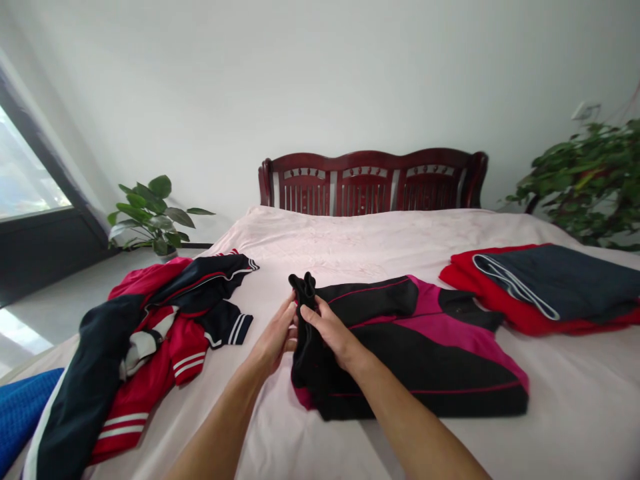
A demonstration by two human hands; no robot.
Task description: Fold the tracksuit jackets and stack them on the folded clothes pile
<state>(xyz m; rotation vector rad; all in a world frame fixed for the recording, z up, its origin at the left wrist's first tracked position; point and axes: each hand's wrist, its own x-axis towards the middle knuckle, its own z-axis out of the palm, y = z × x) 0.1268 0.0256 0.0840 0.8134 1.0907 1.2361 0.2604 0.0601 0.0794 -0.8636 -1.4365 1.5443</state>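
Observation:
A black and magenta long-sleeved top (440,347) lies folded lengthwise on the bed, its collar pointing right. One sleeve is laid along its upper side. At its left end, both hands hold a gathered black edge raised off the sheet. My left hand (277,337) is closed against the outer side of this edge, fingers partly tucked behind the cloth. My right hand (333,332) pinches the same edge from the inner side, thumb on top. Folds hide some fingertips.
Left lies a loose heap of red and navy clothes (170,327) with white stripes, beside a blue cloth (23,407). Folded red and navy garments (565,280) are stacked at right on the pink bedsheet (280,440). A wooden headboard (363,160) and plants (155,210) stand behind.

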